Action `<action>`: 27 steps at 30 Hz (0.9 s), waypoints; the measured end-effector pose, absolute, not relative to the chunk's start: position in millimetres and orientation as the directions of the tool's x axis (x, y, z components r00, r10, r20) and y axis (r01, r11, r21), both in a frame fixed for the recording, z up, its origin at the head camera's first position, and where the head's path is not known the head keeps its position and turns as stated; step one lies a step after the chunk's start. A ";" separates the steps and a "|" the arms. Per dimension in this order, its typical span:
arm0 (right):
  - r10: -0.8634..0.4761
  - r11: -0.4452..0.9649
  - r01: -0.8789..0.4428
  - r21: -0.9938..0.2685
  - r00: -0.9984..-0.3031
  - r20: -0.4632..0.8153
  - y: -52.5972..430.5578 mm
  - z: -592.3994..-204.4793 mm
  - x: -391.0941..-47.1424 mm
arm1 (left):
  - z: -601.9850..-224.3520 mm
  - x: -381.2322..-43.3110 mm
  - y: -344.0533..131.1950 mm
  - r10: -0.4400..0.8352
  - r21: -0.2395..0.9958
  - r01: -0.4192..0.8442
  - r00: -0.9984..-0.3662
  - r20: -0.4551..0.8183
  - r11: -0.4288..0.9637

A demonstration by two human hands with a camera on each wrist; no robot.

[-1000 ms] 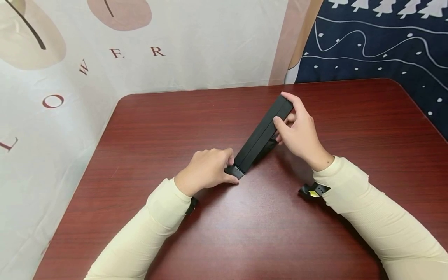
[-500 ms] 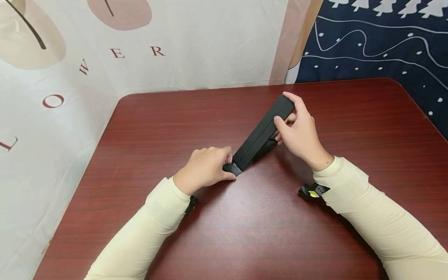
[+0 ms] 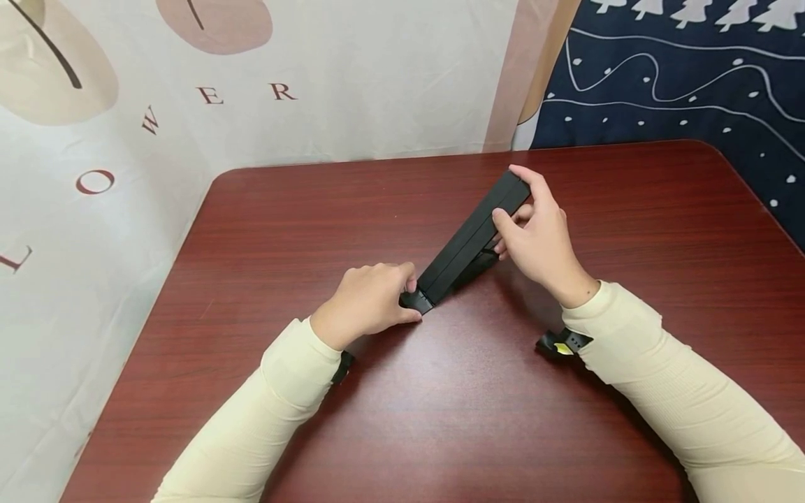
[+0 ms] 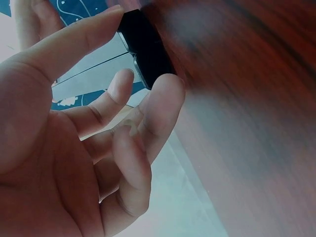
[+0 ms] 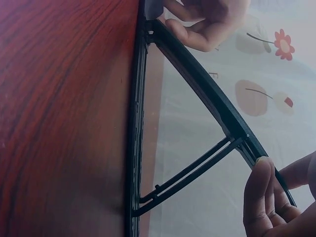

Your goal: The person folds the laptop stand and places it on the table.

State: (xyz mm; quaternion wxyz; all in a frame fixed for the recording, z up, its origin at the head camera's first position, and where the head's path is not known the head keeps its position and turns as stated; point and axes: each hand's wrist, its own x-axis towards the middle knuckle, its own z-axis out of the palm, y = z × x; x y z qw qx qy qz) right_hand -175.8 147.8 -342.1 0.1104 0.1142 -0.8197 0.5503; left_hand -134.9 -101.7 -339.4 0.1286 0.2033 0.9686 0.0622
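A black folding stand [image 3: 473, 241] slants across the middle of the table in the head view. From the right wrist view, its lower bar [image 5: 134, 123] lies along the tabletop while the upper bar [image 5: 202, 81] rises at an angle from the hinged end. A thin double strut [image 5: 190, 173] bridges the two bars. My left hand [image 3: 371, 302] pinches the near, hinged end [image 4: 145, 49] between thumb and finger, its other fingers loosely bent. My right hand [image 3: 536, 241] grips the raised far end, thumb on the near side, index finger stretched over the tip.
The reddish-brown wooden table [image 3: 302, 216] has rounded back corners. A pale printed cloth [image 3: 377, 77] hangs behind and to the left, a navy one [image 3: 666, 84] at the back right. A black wrist strap [image 3: 575, 340] shows on the right sleeve.
My left hand and the hinged end have shifted slightly left and away from me. The raised end has edged a little right under my right hand, both grips unchanged.
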 end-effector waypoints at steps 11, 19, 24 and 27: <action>-0.066 0.382 -0.311 -0.870 -0.948 0.310 148.2 -342.7 -174.9 | -340.3 -136.6 -103.1 0.405 0.174 0.372 -0.886 -0.227 0.912; -0.067 0.387 -0.315 -0.867 -0.947 0.314 148.1 -341.3 -175.0 | -339.7 -137.9 -103.9 0.404 0.180 0.370 -0.887 -0.222 0.911; -0.055 0.404 -0.315 -0.859 -0.945 0.321 147.9 -340.9 -175.2 | -339.6 -138.8 -105.1 0.407 0.188 0.371 -0.886 -0.222 0.910; -0.048 0.411 -0.313 -0.856 -0.945 0.323 147.7 -340.9 -174.7 | -339.7 -139.2 -105.7 0.407 0.187 0.371 -0.886 -0.221 0.909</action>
